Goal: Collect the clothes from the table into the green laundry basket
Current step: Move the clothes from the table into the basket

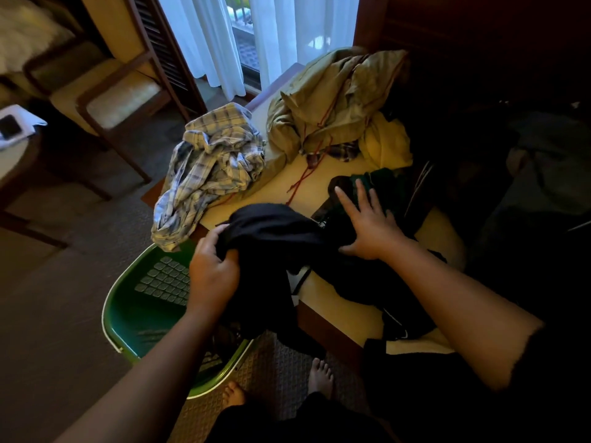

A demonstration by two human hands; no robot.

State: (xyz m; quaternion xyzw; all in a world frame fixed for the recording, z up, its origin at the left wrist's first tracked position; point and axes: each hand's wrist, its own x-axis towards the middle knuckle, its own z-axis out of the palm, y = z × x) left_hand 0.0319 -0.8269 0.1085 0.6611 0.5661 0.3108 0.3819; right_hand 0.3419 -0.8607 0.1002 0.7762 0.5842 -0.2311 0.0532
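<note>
Black garment (271,231) gripped by left hand (211,270) (above green basket (128,318)); right hand (367,225) flat, fingers spread, pressing dark clothes (383,282).

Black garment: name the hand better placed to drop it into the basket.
Left. The left hand grips the black garment above the basket; the right hand lies flat on dark clothes farther away.

Bare table (273,191) is left between plaid shirt (208,167) and dark pile (387,183); the basket (110,302) is overhung on its right side by a black garment (265,231).
</note>
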